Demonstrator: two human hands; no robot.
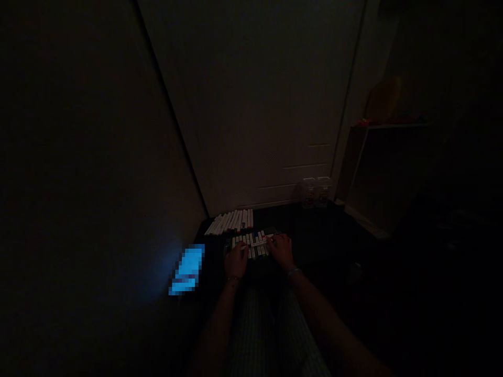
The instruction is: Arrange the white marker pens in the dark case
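The room is very dark. On the floor in front of my legs lies a dark case of white markers [253, 246]. My left hand [236, 260] rests on the case's left end, fingers over the markers. A single white marker [261, 243] lies crosswise on top of the row, and my right hand [282, 251] grips its right end. Just behind the case, a second row of white markers [231, 222] lies on the floor near the wall corner.
A glowing blue phone screen [187, 270] lies on the floor to the left, against the wall. Two clear jars [316, 192] stand at the foot of the door. A low shelf unit [377, 173] stands at the right.
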